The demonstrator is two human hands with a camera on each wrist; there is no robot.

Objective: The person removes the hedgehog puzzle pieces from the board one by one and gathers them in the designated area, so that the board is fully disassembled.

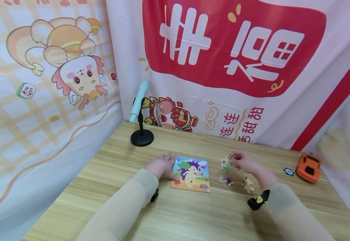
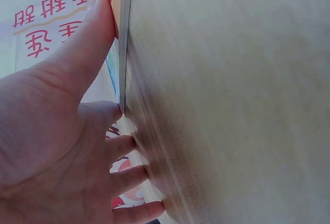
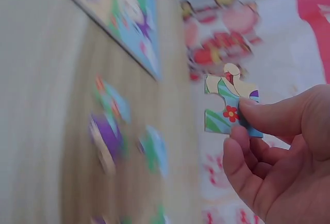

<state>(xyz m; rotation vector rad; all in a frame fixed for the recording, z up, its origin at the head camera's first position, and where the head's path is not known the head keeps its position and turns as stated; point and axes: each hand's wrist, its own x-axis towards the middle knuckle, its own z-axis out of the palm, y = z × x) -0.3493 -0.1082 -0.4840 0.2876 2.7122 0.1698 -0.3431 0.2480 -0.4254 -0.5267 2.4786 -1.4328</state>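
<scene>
Flat blue-green jigsaw piece with red flower (image 3: pixel 230 112) is pinched by right hand (image 3: pixel 294 170), right of colourful hedgehog-picture board (image 1: pixel 193 185), touched by spread-fingered left hand (image 1: pixel 162 166); judged light, stiff, perhaps wooden, backing hidden; best held edgewise.

Surface (image 1: pixel 193 214), wood-grain, bearing puzzle board (image 1: pixel 190 174). From board: black stand (image 1: pixel 142 138), ten o'clock; loose pieces (image 1: pixel 248 185), disc (image 1: pixel 288 171), orange car (image 1: pixel 309 167), three o'clock.

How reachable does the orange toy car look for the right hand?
Probably yes: only a flat disc lies beside the orange toy car, though the right hand pinches a puzzle piece it'd likely release first.
</scene>
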